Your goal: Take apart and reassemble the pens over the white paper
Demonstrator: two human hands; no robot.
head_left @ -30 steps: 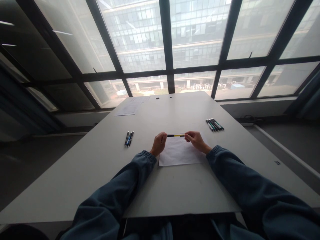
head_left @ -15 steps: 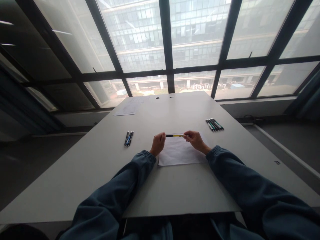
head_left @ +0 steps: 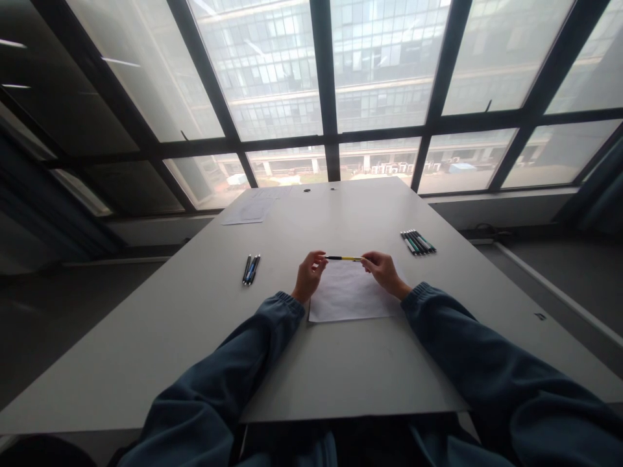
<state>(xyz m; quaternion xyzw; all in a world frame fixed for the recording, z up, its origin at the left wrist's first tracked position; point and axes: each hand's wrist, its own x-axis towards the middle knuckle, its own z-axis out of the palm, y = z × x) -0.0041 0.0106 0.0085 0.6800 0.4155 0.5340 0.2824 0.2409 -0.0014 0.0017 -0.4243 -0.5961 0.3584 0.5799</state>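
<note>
A yellow and black pen point(head_left: 344, 259) is held level between my two hands, above a white sheet of paper point(head_left: 353, 298). At its black left end, my left hand point(head_left: 308, 275) pinches the tip between thumb and fingers. My right hand point(head_left: 382, 271) grips the other end, where the clip is, and its fingers hide that end. The paper lies flat on the table, partly under my right wrist.
On the white table point(head_left: 195, 350), a few dark and blue pens point(head_left: 251, 270) lie to the left. Several black, green and white pens point(head_left: 418, 242) lie in a row to the right. More papers point(head_left: 246, 211) rest at the far left, near the windows. A small dark object point(head_left: 540, 316) is near the right edge.
My left hand's fingers have loosened from a closed fist into a pinch at the pen's tip, baring more of its black end. The pen has risen slightly.
</note>
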